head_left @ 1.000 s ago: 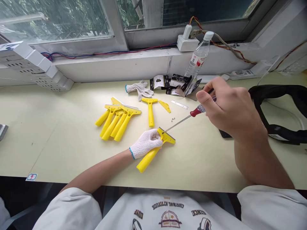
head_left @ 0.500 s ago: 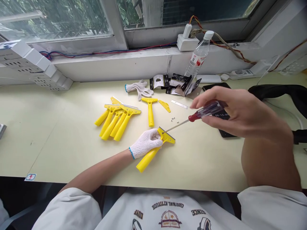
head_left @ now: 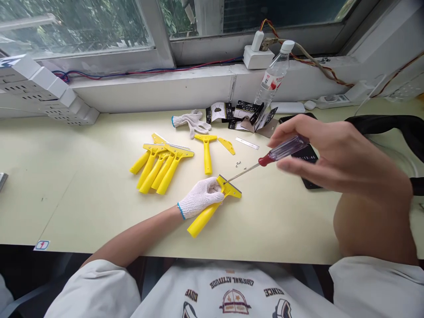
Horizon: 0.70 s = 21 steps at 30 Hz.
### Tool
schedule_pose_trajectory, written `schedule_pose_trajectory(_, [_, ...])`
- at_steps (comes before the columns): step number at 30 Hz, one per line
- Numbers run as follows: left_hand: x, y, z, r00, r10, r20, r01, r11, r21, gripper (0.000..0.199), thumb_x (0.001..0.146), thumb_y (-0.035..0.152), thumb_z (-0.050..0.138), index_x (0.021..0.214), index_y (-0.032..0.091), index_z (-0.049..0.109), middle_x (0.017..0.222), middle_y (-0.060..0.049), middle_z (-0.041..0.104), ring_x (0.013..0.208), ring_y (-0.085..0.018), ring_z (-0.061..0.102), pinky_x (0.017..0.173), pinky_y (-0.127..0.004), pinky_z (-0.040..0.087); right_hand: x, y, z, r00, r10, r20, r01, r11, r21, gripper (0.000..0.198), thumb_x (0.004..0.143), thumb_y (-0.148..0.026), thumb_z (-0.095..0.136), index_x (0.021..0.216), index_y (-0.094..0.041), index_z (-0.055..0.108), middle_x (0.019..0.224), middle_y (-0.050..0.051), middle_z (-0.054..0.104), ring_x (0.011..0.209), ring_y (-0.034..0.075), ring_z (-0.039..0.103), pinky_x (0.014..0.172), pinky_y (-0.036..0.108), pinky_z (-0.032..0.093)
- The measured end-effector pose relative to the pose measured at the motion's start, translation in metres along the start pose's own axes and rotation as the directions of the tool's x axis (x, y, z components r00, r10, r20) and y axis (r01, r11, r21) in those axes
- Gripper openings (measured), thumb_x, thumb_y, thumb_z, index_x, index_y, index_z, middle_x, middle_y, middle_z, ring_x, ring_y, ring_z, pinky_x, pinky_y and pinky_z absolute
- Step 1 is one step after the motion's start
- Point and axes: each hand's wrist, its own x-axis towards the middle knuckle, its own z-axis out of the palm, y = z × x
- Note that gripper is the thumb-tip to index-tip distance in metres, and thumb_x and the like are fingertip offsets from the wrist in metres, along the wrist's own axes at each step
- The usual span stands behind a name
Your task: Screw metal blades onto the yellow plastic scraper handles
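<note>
In a white knit glove, my left hand (head_left: 203, 194) grips a yellow scraper (head_left: 202, 221) just below its head. The scraper lies at an angle, handle end toward me. My bare right hand (head_left: 331, 154) holds a screwdriver (head_left: 280, 151) with a clear purple and red handle, its butt toward the palm and the fingers loosely around it. The screwdriver's tip meets a screw at the left end of the scraper head. Beyond it lie a yellow scraper body (head_left: 207, 154), a loose yellow cover piece (head_left: 226, 145), a blade (head_left: 247, 143) and a few small screws (head_left: 237, 164).
Several yellow scrapers (head_left: 162, 165) lie piled at left. Behind are a spare glove (head_left: 192, 122), black packaging cards (head_left: 247, 115) and a plastic bottle (head_left: 273, 77). A phone (head_left: 306, 170) showing a timer lies under my right hand. White boxes (head_left: 49, 90) stand at far left.
My right hand's fingers have shifted and spread a little around the screwdriver handle, which has turned slightly. The tip stays on the same screw, and my left hand holds still.
</note>
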Motion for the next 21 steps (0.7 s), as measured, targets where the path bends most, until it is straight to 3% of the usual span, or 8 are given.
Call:
schedule_pose_trajectory(3, [0.0, 0.001, 0.001, 1.0, -0.009, 0.003, 0.009, 1.0, -0.016, 0.025, 0.082, 0.026, 0.073, 0.104, 0.016, 0.069, 0.09, -0.001, 0.065, 0.074, -0.014, 0.061, 0.068, -0.026, 0.048, 0.0, -0.001, 0.005, 0.974, 0.162, -0.157, -0.203, 0.933, -0.299, 0.041, 0.109, -0.06, 0.051, 0.095, -0.024, 0.065, 0.056, -0.004, 0.058, 0.044, 0.017, 0.051, 0.051, 0.033, 0.036])
schedule_pose_trajectory(5, [0.0, 0.001, 0.001, 1.0, -0.008, 0.0, 0.008, 1.0, -0.013, 0.025, 0.082, 0.026, 0.073, 0.104, 0.015, 0.068, 0.09, -0.001, 0.065, 0.074, -0.014, 0.061, 0.068, -0.026, 0.048, -0.001, 0.0, 0.004, 0.976, 0.155, -0.152, -0.197, 0.926, -0.323, 0.039, 0.111, -0.054, 0.05, 0.09, -0.024, 0.064, 0.05, -0.006, 0.049, 0.04, 0.015, 0.044, 0.05, 0.033, 0.034])
schedule_pose_trajectory(9, [0.0, -0.002, 0.0, 1.0, 0.002, 0.008, -0.002, 1.0, -0.002, 0.024, 0.084, 0.026, 0.073, 0.105, 0.016, 0.069, 0.092, -0.001, 0.065, 0.076, -0.014, 0.061, 0.069, -0.026, 0.048, -0.002, 0.006, -0.005, 0.997, -0.075, 0.003, 0.075, 0.996, -0.051, 0.009, 0.102, -0.028, 0.063, 0.111, -0.028, 0.065, 0.095, 0.001, 0.075, 0.078, 0.02, 0.072, 0.068, 0.033, 0.055])
schedule_pose_trajectory(13, [0.001, -0.003, 0.0, 1.0, 0.016, 0.013, -0.016, 1.0, -0.006, 0.028, 0.083, 0.026, 0.073, 0.109, 0.015, 0.071, 0.094, -0.002, 0.065, 0.079, -0.015, 0.061, 0.071, -0.027, 0.048, -0.002, 0.008, -0.007, 0.986, -0.153, 0.066, 0.144, 0.983, 0.117, 0.038, 0.093, -0.019, 0.069, 0.129, -0.031, 0.064, 0.12, 0.004, 0.078, 0.101, 0.023, 0.078, 0.083, 0.034, 0.061])
schedule_pose_trajectory(16, [0.001, -0.003, 0.001, 1.0, 0.014, 0.003, -0.014, 1.0, -0.008, 0.027, 0.082, 0.027, 0.074, 0.106, 0.015, 0.072, 0.093, -0.002, 0.065, 0.078, -0.014, 0.06, 0.07, -0.026, 0.048, -0.002, 0.005, -0.001, 0.998, 0.055, -0.024, -0.057, 0.996, -0.063, 0.025, 0.101, -0.042, 0.067, 0.12, -0.026, 0.069, 0.087, 0.001, 0.079, 0.07, 0.021, 0.074, 0.066, 0.034, 0.055])
schedule_pose_trajectory(18, [0.001, -0.002, 0.001, 1.0, 0.015, 0.002, -0.015, 1.0, -0.012, 0.026, 0.081, 0.027, 0.075, 0.104, 0.015, 0.071, 0.092, -0.002, 0.065, 0.077, -0.014, 0.06, 0.07, -0.026, 0.047, -0.003, 0.003, 0.003, 0.976, 0.157, -0.153, -0.196, 0.937, -0.288, 0.034, 0.107, -0.054, 0.055, 0.1, -0.025, 0.07, 0.056, -0.004, 0.061, 0.045, 0.017, 0.056, 0.053, 0.034, 0.042])
schedule_pose_trajectory(20, [0.001, -0.003, 0.001, 1.0, 0.016, 0.002, -0.016, 1.0, -0.017, 0.026, 0.081, 0.028, 0.075, 0.103, 0.015, 0.071, 0.091, -0.001, 0.065, 0.076, -0.014, 0.06, 0.069, -0.026, 0.047, -0.005, 0.001, 0.003, 0.975, 0.157, -0.154, -0.204, 0.908, -0.366, 0.037, 0.11, -0.05, 0.05, 0.09, -0.025, 0.068, 0.048, -0.006, 0.049, 0.039, 0.016, 0.046, 0.05, 0.034, 0.036])
schedule_pose_trajectory(21, [0.001, -0.003, 0.001, 1.0, 0.017, 0.001, -0.017, 1.0, -0.016, 0.026, 0.082, 0.027, 0.074, 0.104, 0.015, 0.071, 0.091, -0.001, 0.064, 0.076, -0.014, 0.059, 0.069, -0.026, 0.047, -0.006, 0.001, 0.002, 0.985, 0.133, -0.108, -0.162, 0.926, -0.341, 0.031, 0.109, -0.045, 0.051, 0.092, -0.025, 0.068, 0.052, -0.006, 0.054, 0.041, 0.015, 0.05, 0.05, 0.034, 0.038])
